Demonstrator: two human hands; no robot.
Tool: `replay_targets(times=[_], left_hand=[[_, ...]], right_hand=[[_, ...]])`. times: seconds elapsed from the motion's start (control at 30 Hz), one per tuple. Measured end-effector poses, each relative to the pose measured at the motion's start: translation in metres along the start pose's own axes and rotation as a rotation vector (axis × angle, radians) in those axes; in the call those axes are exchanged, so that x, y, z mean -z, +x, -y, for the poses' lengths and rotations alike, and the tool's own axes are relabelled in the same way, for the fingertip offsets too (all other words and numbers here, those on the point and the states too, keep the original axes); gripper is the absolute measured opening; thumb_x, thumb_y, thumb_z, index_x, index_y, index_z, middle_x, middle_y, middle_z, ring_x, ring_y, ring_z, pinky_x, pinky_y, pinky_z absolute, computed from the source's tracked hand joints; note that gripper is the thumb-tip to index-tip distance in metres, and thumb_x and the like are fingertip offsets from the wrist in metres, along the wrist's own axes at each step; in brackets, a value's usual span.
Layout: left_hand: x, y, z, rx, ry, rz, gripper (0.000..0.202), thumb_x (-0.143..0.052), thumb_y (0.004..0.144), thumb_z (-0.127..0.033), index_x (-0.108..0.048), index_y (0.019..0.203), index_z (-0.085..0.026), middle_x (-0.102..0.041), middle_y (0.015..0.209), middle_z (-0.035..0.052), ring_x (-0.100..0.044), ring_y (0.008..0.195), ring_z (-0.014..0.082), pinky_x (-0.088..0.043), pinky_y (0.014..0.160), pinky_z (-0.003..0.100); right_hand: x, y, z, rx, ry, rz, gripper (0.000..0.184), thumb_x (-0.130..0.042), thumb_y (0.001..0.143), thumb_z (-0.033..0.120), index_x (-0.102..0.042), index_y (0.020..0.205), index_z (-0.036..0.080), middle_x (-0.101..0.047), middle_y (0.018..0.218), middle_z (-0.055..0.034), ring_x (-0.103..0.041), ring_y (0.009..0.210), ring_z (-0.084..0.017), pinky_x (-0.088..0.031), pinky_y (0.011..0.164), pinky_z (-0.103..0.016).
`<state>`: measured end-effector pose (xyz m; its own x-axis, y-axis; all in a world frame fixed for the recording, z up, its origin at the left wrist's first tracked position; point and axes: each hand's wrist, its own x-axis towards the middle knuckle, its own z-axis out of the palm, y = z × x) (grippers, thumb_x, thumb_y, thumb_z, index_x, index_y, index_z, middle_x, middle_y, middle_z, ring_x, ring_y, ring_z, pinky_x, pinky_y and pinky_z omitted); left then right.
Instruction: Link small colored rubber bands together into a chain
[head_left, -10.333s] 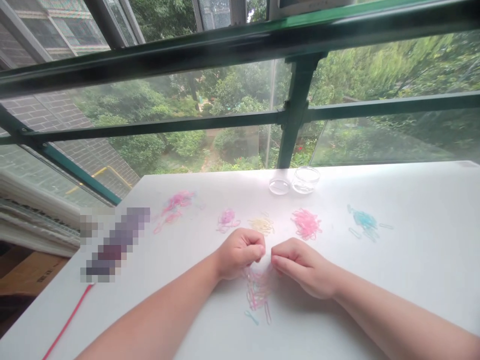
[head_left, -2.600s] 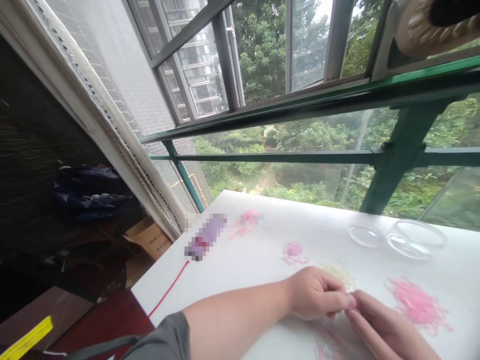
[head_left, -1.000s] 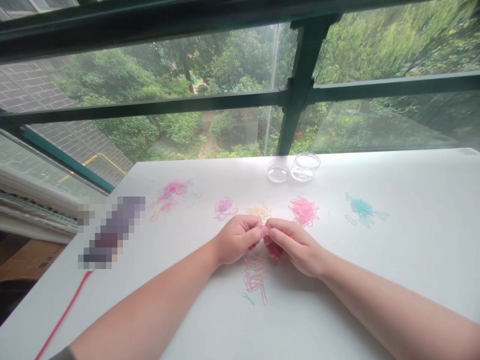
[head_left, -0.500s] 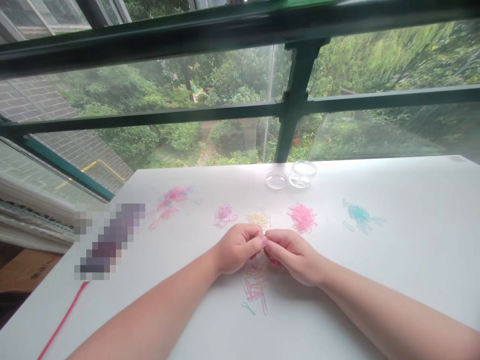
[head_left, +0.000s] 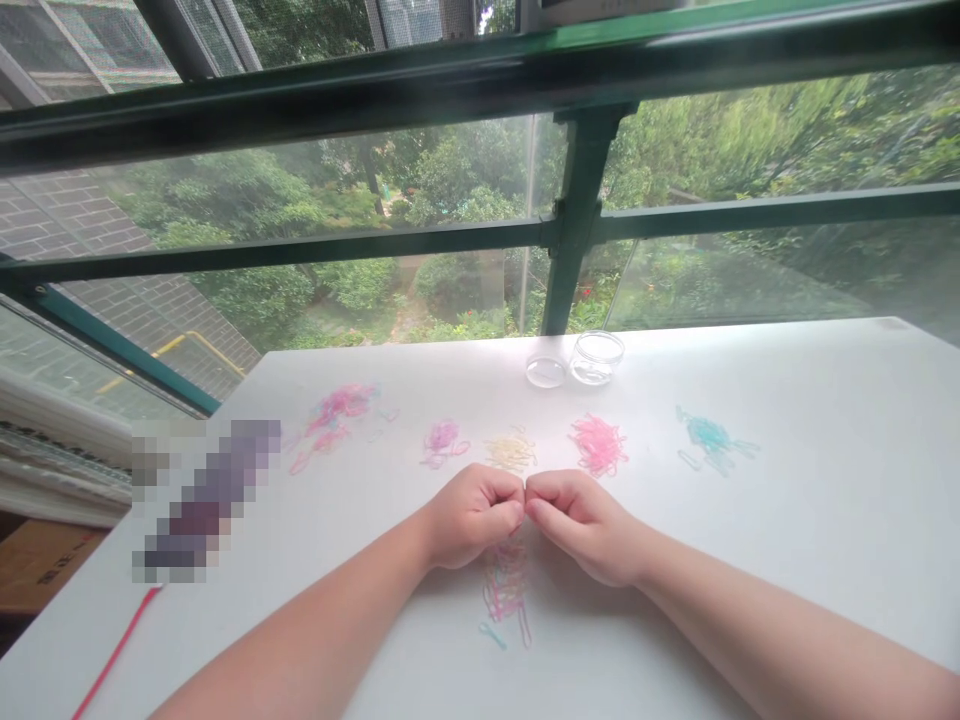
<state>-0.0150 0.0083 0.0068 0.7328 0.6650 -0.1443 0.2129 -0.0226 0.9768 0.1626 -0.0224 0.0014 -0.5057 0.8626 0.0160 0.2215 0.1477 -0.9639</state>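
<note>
Both of my hands rest on a white table (head_left: 787, 450), fists curled, fingertips touching each other. My left hand (head_left: 472, 515) and my right hand (head_left: 581, 520) pinch something too small to make out between them. Just under them lies a mixed heap of small coloured rubber bands (head_left: 506, 595). Beyond the hands sit sorted little piles: purple bands (head_left: 441, 440), yellow bands (head_left: 511, 452), pink bands (head_left: 598, 444) and blue bands (head_left: 709, 436). A looser pink heap (head_left: 334, 410) lies farther left.
A clear round container (head_left: 598, 357) and its lid (head_left: 545, 371) stand at the table's far edge by the green window frame (head_left: 574, 220). A blurred purple object (head_left: 206, 500) and a red cord (head_left: 116, 650) lie at the left edge.
My hands have closed tighter together, knuckles touching, and sit slightly lower toward me. The view has shifted a little; the piles have not moved.
</note>
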Motion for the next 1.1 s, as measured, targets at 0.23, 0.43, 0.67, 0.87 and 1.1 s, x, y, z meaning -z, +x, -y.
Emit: replay_targets(times=[0.23, 0.43, 0.67, 0.87, 1.1], left_hand=[[0.0052, -0.0006, -0.0014, 0.024, 0.001, 0.029, 0.029, -0.050, 0.072, -0.029, -0.037, 0.052, -0.013, -0.032, 0.047, -0.0050, -0.028, 0.049, 0.0014, -0.022, 0.049, 0.018], [0.0040, -0.0005, -0.0006, 0.026, -0.003, 0.021, 0.029, -0.050, 0.074, -0.030, -0.038, 0.054, -0.012, -0.036, 0.048, -0.0045, -0.030, 0.049, 0.0015, -0.024, 0.049, 0.017], [-0.0009, -0.0014, -0.0026, 0.029, 0.044, -0.008, 0.032, -0.045, 0.080, -0.031, -0.039, 0.055, -0.012, -0.039, 0.051, -0.0037, -0.032, 0.052, 0.0019, -0.027, 0.052, 0.016], [-0.0008, -0.0011, -0.0016, 0.020, 0.092, -0.004, 0.030, -0.044, 0.080, -0.029, -0.038, 0.056, -0.012, -0.038, 0.052, -0.0037, -0.031, 0.054, 0.0021, -0.026, 0.053, 0.016], [-0.0020, -0.0012, 0.0006, 0.007, 0.089, -0.017, 0.030, -0.047, 0.079, -0.032, -0.037, 0.059, -0.013, -0.036, 0.055, -0.0042, -0.031, 0.055, 0.0022, -0.027, 0.054, 0.017]], right_hand=[[0.0019, 0.0021, -0.0030, -0.049, 0.138, -0.109, 0.037, -0.045, 0.083, 0.036, -0.030, 0.058, 0.014, -0.023, 0.054, 0.0035, -0.022, 0.052, -0.002, -0.020, 0.048, -0.017], [0.0014, 0.0021, -0.0033, -0.010, 0.075, -0.074, 0.036, -0.045, 0.083, 0.034, -0.031, 0.057, 0.013, -0.025, 0.055, 0.0030, -0.024, 0.054, -0.003, -0.022, 0.050, -0.017], [0.0001, 0.0020, -0.0015, 0.001, 0.028, -0.070, 0.033, -0.042, 0.084, 0.030, -0.031, 0.058, 0.013, -0.023, 0.057, 0.0028, -0.025, 0.055, -0.003, -0.023, 0.052, -0.017], [0.0001, 0.0019, -0.0015, 0.002, 0.047, -0.053, 0.031, -0.042, 0.083, 0.028, -0.033, 0.058, 0.013, -0.026, 0.056, 0.0031, -0.026, 0.055, -0.003, -0.025, 0.051, -0.016], [-0.0004, 0.0015, -0.0040, -0.041, 0.082, -0.060, 0.028, -0.044, 0.083, 0.026, -0.035, 0.060, 0.013, -0.030, 0.056, 0.0030, -0.028, 0.055, -0.003, -0.026, 0.052, -0.016]])
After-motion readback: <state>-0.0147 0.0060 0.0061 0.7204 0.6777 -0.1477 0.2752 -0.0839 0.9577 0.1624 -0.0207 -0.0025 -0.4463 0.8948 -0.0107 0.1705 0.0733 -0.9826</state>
